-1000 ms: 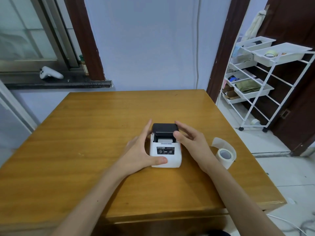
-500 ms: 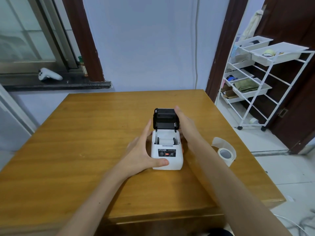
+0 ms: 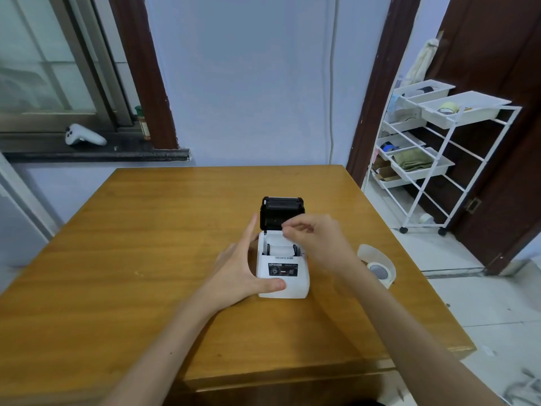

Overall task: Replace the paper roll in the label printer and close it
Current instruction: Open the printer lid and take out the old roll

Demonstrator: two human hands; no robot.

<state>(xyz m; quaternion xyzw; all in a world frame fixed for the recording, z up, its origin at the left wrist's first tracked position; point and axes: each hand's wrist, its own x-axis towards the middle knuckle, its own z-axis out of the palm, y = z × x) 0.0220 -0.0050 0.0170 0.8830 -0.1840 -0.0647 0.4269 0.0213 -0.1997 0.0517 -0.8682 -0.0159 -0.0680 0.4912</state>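
A small white label printer (image 3: 288, 284) stands on the wooden table (image 3: 146, 259), its black lid (image 3: 281, 210) swung up and back. Inside the bay a white paper roll (image 3: 280, 249) shows between two black guides. My left hand (image 3: 243, 268) grips the printer's left side, thumb pressed on its front. My right hand (image 3: 314, 237) hovers over the bay's right side with fingers curled and pinched together; whether it touches the roll is hidden. A second paper roll (image 3: 379, 271) with a loose curl of paper lies on the table to the right of the printer.
A white wire rack on wheels (image 3: 433, 159) with trays stands on the floor right of the table. A white controller (image 3: 83, 135) lies on the dark window sill at the back left. The table's right edge runs near the spare roll.
The printer lid went from closed to fully open. My right hand left the lid and moved down over the open bay. My left hand kept its hold on the printer.
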